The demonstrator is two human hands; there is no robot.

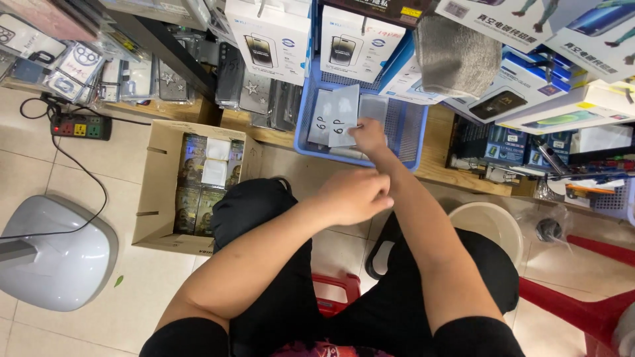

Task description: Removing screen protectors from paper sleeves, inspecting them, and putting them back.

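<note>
My right hand [368, 135] pinched grey packets [336, 119] inside the blue basket [410, 129], left hand [354, 195] curled empty before it; that loose stack risked slipping.

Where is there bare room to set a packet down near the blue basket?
Bare tile lies between the cardboard box and the grey fan base, and below the power strip. The blue basket, where the right hand touches flat packets, has mesh free on its right. Shelves above are crowded. The left hand hovers closed.
</note>
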